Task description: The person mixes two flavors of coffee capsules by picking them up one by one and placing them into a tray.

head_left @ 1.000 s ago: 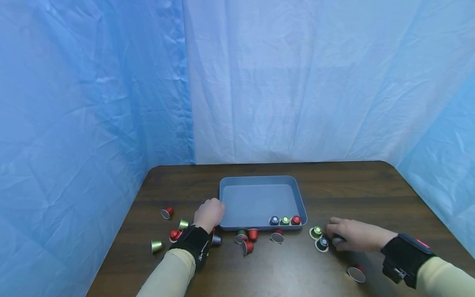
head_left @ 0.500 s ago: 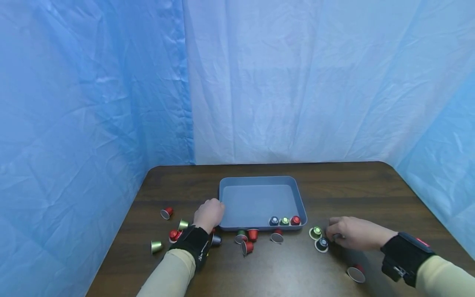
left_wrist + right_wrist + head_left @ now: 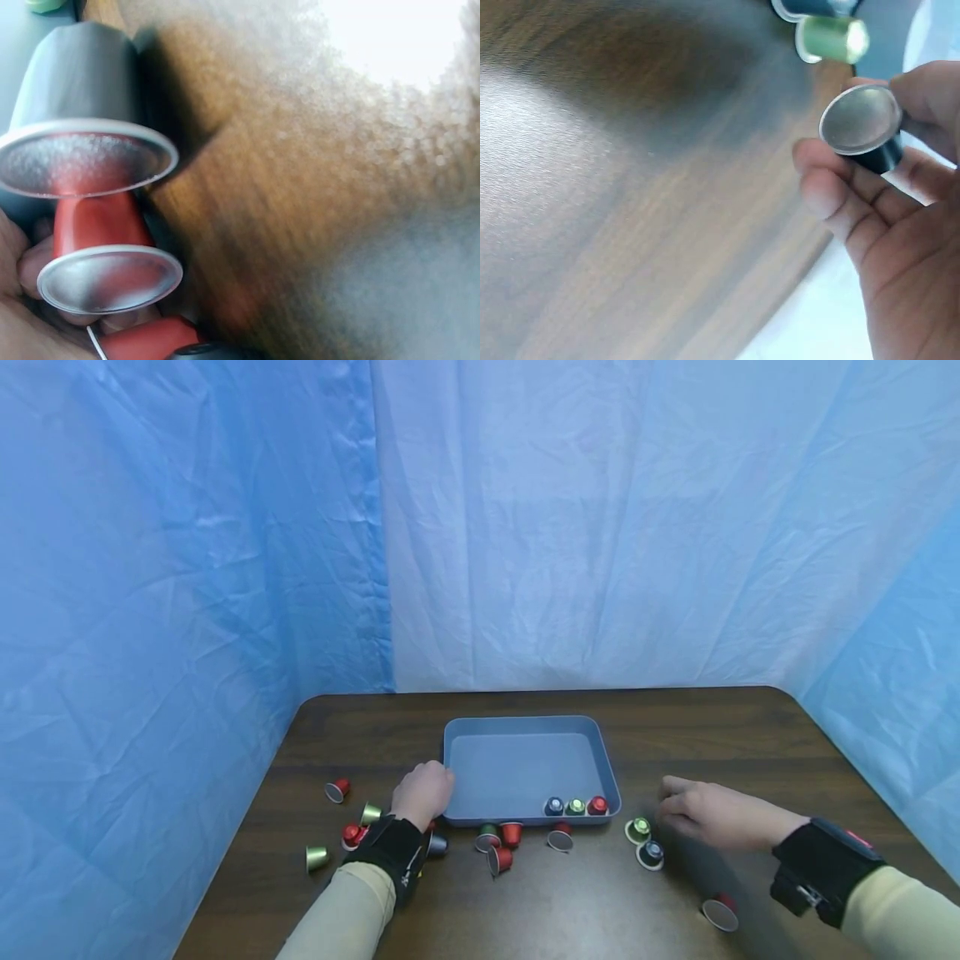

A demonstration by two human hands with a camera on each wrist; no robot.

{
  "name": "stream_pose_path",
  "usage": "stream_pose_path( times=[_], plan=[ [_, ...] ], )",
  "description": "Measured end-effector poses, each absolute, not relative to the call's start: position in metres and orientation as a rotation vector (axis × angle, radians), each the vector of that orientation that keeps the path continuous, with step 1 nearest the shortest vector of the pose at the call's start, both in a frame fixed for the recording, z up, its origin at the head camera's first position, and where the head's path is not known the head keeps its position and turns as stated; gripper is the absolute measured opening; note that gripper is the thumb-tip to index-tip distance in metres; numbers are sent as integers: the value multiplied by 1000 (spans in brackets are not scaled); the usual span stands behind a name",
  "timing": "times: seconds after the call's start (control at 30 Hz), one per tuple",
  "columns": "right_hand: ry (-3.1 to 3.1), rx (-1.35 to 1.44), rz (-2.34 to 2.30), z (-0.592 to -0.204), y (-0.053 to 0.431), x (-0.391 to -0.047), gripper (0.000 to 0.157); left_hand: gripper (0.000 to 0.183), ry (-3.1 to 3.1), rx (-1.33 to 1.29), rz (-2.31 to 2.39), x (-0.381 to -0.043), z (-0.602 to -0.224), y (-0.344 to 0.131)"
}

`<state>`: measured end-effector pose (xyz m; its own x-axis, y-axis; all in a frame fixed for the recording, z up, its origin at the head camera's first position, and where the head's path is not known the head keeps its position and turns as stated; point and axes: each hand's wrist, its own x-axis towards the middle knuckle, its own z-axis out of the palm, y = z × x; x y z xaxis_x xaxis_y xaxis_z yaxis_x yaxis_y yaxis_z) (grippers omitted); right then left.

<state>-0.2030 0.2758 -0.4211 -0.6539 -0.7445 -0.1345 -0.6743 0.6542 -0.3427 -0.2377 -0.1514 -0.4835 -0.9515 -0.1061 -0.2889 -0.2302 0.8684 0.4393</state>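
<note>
My right hand (image 3: 703, 812) is raised slightly over the table's right side and pinches a dark coffee capsule (image 3: 881, 156) between thumb and fingers. Its silver lid faces the wrist camera; the hand hides it in the head view. A green capsule (image 3: 639, 829) and a dark blue capsule (image 3: 652, 853) stand to the left of that hand. My left hand (image 3: 423, 793) is at the left rim of the blue tray (image 3: 510, 764). Its fingertips show behind a red capsule (image 3: 101, 225) in the left wrist view; whether they hold anything is unclear. A grey capsule (image 3: 79, 79) lies nearby.
Inside the tray's front right corner stand a blue capsule (image 3: 554, 806), a green one (image 3: 576, 807) and a red one (image 3: 597, 806). Several loose capsules lie before the tray and around the left forearm. One red capsule (image 3: 722, 912) lies near the right wrist. Blue sheets (image 3: 525, 527) surround the table.
My right hand has picked the dark capsule up off the table and risen a little with it. The left hand and the tray stay where they were.
</note>
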Motion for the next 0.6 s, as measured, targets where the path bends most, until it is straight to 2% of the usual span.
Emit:
stream_pose_path(
  times=[0.6],
  plan=[
    [2705, -1161, -391, -396, 267, -212, 19, 38, 2783, -273, 722, -236, -482, -151]
  ],
)
